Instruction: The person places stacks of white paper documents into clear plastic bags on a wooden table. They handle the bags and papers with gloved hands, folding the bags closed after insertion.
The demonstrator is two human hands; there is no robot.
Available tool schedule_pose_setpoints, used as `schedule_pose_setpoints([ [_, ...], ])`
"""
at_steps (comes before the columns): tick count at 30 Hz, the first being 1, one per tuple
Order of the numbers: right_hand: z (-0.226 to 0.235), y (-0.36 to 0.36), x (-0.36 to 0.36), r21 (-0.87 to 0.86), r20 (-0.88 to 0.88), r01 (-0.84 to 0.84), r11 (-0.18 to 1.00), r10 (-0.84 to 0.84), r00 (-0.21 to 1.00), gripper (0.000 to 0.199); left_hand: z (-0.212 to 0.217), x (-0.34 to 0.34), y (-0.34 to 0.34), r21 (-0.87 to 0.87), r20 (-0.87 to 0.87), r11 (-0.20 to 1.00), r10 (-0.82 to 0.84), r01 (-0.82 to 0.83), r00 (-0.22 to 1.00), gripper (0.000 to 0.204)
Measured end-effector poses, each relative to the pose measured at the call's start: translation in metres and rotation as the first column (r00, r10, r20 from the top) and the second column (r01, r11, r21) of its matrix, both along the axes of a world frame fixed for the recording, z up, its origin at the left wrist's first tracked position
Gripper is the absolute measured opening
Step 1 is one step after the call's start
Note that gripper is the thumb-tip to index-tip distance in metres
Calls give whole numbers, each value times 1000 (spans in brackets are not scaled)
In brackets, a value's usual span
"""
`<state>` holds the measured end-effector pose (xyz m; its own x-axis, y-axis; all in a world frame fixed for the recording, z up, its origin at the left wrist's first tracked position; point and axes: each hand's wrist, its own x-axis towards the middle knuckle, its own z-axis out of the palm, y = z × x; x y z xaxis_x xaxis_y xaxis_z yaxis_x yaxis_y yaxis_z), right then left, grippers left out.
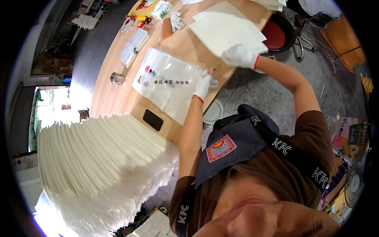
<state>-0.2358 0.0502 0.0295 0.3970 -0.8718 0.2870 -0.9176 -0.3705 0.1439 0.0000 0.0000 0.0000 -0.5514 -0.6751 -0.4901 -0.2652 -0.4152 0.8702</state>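
Observation:
My left hand (202,84), in a white glove with a red cuff, is closed at the right-hand edge of a clear plastic bag (164,94). Bare fingertips show past the glove. Dark printing and a small red mark are on the bag, which lies flat on the table. To the right, my right hand (241,56), also in a white glove with a red cuff, is over the near edge of some large white sheets (225,25). Its fingers are slightly blurred, and I cannot make out whether they grip a sheet.
A black phone (152,120) and a tall stack of white bags (98,154) are at the left. Farther along the wooden table (108,96) are a glass cup (117,78), a plastic packet (135,46) and a loose glove (177,21). A red-seated stool (276,34) stands beyond the right edge.

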Motion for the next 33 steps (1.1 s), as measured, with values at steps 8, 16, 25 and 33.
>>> schedule_pose_setpoints([
  [8, 23, 89, 38, 516, 819, 135, 846, -533, 213, 42, 21, 17, 10, 46, -108, 993, 114, -110, 988, 33],
  [16, -30, 68, 70, 515, 797, -261, 817, -568, -204, 55, 67, -32, 99, -373, 849, 604, -84, 704, 521, 84],
  [25, 52, 91, 36, 437, 869, -33, 899, -413, 272, 41, 116, 67, 54, -194, -323, 932, 233, -305, 917, 50],
  [33, 129, 60, 69, 27, 181, -335, 942, 325, 928, 9, 193, 185, 23, -167, -723, 923, 124, -346, 679, 50],
])
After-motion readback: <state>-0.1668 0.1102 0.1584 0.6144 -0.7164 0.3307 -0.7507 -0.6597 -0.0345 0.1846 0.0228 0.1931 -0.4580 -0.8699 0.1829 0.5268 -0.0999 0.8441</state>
